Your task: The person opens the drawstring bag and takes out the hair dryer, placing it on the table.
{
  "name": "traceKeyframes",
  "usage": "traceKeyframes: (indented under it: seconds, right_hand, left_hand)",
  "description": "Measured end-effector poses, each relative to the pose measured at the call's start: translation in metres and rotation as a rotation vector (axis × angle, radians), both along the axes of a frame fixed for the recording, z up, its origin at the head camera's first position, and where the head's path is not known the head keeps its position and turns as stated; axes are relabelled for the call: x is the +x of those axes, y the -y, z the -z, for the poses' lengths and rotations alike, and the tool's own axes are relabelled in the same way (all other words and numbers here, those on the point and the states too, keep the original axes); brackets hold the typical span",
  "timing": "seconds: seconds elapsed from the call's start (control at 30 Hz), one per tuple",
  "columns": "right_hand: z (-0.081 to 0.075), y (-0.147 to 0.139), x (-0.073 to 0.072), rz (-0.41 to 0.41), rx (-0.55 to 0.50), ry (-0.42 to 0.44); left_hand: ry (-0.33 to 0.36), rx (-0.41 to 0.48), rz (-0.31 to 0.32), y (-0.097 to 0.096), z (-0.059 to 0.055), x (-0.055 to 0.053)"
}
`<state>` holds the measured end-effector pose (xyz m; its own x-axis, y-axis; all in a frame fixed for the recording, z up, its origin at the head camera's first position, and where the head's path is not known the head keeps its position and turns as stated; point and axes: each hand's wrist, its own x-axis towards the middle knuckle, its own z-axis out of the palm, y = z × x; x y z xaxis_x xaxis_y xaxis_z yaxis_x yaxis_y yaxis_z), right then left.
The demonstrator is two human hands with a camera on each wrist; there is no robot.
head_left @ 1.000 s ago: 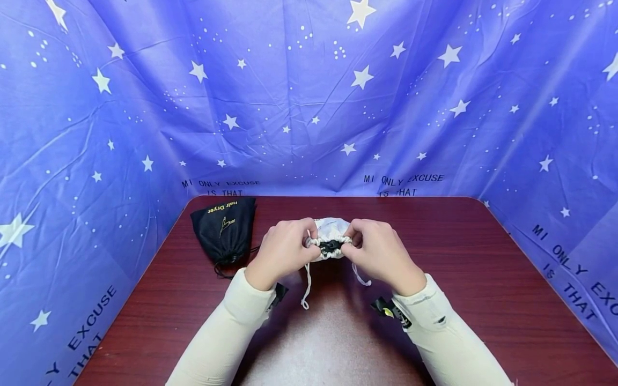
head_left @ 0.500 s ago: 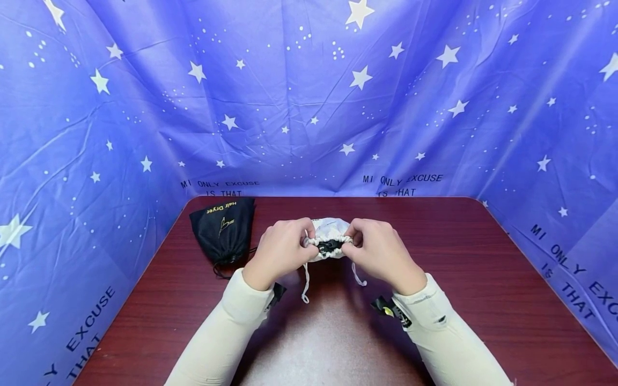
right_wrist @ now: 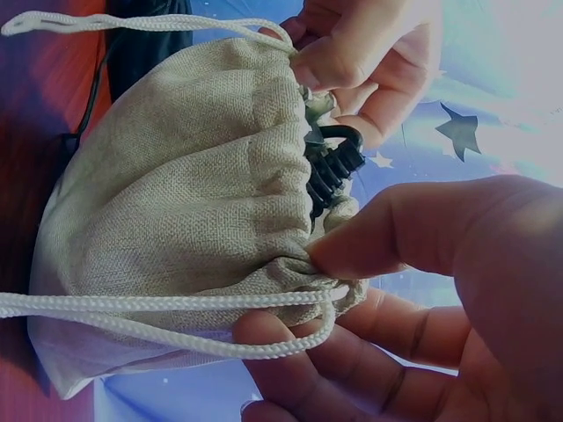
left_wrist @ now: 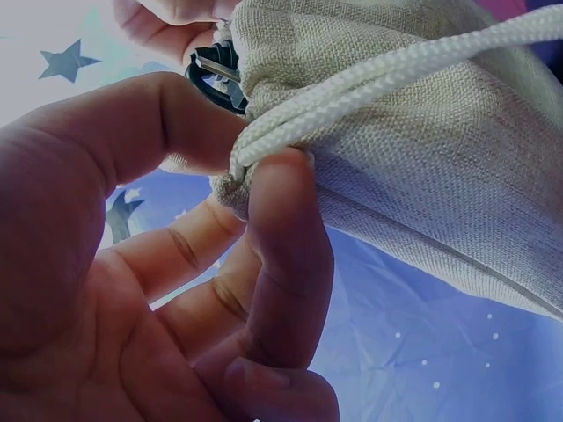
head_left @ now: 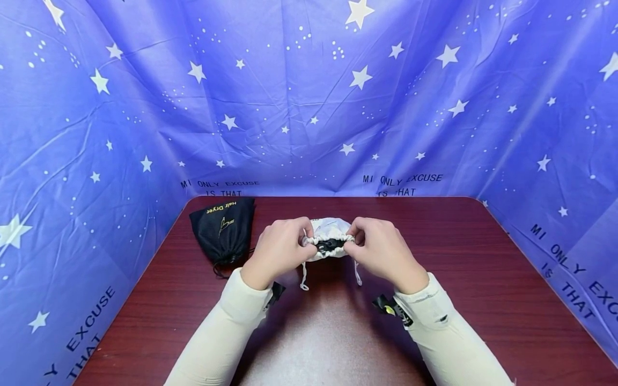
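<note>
A light linen drawstring bag [head_left: 330, 228] stands at the middle of the table, its gathered mouth partly spread. Black cable [right_wrist: 334, 171] with a ribbed end shows inside the mouth in the right wrist view. My left hand [head_left: 282, 249] pinches the left end of the gathered rim between thumb and fingers, beside the white drawstring [left_wrist: 387, 83]. At the opposite end, my right hand [head_left: 383, 252] pinches the rim, with the thumb at the mouth and fingers curled under. White cord loops [head_left: 304, 279] dangle below each hand. The rest of the contents is hidden by the cloth.
To the left of the hands lies a black drawstring pouch [head_left: 224, 230] printed "Hair Dryer", its cord trailing toward the left wrist. The dark red wooden table [head_left: 483, 300] ends at a blue star-patterned curtain [head_left: 289, 107] behind and on both sides.
Both hands keep their pinch on the bag's rim and have drawn slightly apart, so the mouth looks a little wider. The dangling cords have become shorter.
</note>
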<state>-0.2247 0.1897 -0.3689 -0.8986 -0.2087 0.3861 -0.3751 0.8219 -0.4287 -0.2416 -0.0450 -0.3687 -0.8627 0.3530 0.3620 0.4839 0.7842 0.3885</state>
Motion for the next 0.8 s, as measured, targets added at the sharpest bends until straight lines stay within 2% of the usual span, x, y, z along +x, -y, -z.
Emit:
traceKeyframes:
  seconds: [0.8]
  right_hand:
    - [-0.0008, -0.0034, -0.0004, 0.014, 0.005, 0.002]
  left_hand:
    - [0.037, 0.031, 0.010, 0.0049, -0.0025, -0.0012]
